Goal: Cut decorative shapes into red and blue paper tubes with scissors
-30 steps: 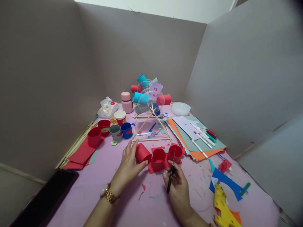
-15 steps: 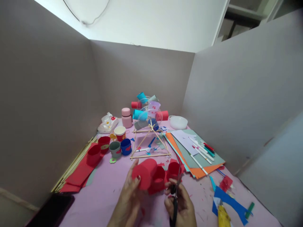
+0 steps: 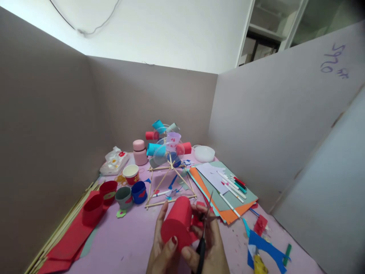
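Note:
My left hand (image 3: 163, 251) is wrapped round a red paper cup (image 3: 177, 223), lifted off the pink table (image 3: 125, 243) with its closed bottom toward me. My right hand (image 3: 209, 247) grips a pair of black-handled scissors (image 3: 203, 228), blades pointing up beside the cup's right side, and its thumb touches the cup. Behind the cup, more red paper is partly hidden. Beyond stands a stick-frame wheel model (image 3: 167, 160) carrying blue, red and clear cups.
Red, grey and blue paper cups (image 3: 124, 197) stand at the left beside red paper sheets (image 3: 71, 239) and wooden sticks. Stacked coloured sheets with markers (image 3: 228, 186) lie at the right. A yellow glue gun (image 3: 258, 264), blue scraps, a pink bottle (image 3: 139, 152) and grey partition walls surround the table.
My left hand picked the red cup up off the table and brought it toward me. My right hand with the scissors closed in against the cup. The camera tilted upward.

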The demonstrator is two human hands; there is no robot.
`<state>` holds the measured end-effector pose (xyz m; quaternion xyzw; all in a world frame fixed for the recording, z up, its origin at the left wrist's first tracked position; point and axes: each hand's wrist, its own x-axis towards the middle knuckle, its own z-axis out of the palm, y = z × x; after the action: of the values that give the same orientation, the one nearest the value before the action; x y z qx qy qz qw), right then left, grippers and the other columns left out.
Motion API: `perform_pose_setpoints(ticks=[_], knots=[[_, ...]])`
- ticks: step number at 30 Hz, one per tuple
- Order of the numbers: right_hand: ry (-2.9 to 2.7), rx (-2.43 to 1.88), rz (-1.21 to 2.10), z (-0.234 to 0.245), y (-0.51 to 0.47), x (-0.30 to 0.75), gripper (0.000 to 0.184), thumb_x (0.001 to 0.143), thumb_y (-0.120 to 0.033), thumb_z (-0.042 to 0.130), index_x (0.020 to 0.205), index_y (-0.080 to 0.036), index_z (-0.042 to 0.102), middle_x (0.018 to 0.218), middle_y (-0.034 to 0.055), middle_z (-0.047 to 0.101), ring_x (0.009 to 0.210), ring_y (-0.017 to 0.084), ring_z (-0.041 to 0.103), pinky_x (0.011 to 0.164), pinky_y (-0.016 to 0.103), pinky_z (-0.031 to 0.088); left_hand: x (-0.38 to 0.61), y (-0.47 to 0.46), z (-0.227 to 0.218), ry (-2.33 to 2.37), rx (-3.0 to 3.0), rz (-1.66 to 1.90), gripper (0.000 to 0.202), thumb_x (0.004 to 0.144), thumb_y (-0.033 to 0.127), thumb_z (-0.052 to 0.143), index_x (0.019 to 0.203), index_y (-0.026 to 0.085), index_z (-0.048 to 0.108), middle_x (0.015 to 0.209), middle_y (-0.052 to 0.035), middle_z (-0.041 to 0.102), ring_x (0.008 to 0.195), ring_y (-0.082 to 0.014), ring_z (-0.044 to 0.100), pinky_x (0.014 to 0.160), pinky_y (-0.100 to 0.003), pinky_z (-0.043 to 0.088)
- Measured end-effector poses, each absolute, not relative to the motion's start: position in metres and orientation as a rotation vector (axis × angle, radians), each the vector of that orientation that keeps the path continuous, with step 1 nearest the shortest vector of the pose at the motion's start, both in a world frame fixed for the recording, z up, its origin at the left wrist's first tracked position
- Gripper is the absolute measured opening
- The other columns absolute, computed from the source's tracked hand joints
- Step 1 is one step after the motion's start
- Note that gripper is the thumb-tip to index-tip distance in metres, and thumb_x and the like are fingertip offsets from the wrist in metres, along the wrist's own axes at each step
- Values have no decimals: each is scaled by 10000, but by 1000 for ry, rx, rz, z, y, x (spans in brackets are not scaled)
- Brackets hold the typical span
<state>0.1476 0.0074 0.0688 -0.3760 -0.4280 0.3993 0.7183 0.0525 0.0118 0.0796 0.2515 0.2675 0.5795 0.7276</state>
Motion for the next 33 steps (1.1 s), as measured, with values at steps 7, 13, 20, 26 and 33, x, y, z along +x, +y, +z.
perform_pose_setpoints(ticks=[7,13,20,26,33], knots=[[-1040,-808,915,100,17,163,700,556,-518,801,1165,-289,542,1136,82,604,734,221,627,588,295,548,37,44,95,635,916,1356,1039,493,537,809,1392,399,306,1418,-84,473,1227,-383,493,936,-456,485],[-1444,-949,793,99,27,183,658,556,-324,789,1176,-279,575,1251,79,559,971,274,602,811,341,514,19,54,121,691,1339,1216,903,491,512,820,1302,438,430,1447,-17,445,1370,-313,300,1064,-420,348],[-1530,-1047,793,100,31,186,688,597,-413,800,1222,-300,534,1291,83,523,947,251,610,840,338,511,12,54,113,745,1163,1168,838,415,486,862,1195,392,566,1322,-22,550,1224,-335,483,901,-366,487],[-1667,-1021,417,94,34,195,486,787,-534,630,1205,-294,565,867,42,666,705,204,649,650,265,532,4,58,111,825,1178,1317,824,414,596,806,1176,360,600,1292,-52,585,1169,-336,534,852,-331,513],[-2019,-1099,35,96,27,199,452,806,-525,581,1189,-286,593,820,54,613,697,226,653,557,267,508,-1,55,119,903,1198,1448,789,413,627,788,1133,346,631,1219,-31,639,1106,-304,580,841,-285,514]])
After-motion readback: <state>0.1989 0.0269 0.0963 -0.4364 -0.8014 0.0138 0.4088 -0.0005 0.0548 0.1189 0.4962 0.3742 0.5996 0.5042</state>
